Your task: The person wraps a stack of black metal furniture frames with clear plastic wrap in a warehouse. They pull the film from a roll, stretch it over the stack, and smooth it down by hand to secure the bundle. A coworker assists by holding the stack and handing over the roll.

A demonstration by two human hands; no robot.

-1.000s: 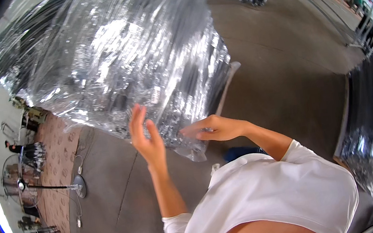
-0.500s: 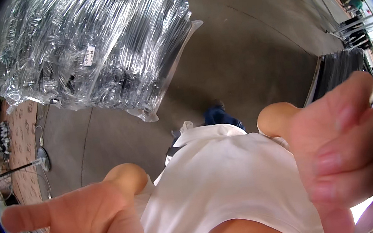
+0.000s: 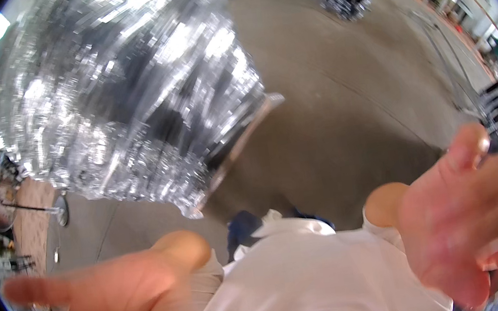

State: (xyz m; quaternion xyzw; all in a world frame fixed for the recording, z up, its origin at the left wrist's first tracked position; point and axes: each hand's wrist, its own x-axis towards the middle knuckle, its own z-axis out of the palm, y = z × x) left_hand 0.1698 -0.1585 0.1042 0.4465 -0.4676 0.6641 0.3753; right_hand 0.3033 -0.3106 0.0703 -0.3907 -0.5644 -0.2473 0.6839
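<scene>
I can't read any text, label, brand, number or sign from where I am. Blur and glare cover the plastic-wrapped stack [image 3: 129,89] in front of me, right down to its lower corner, so I can't make out any print there.
</scene>
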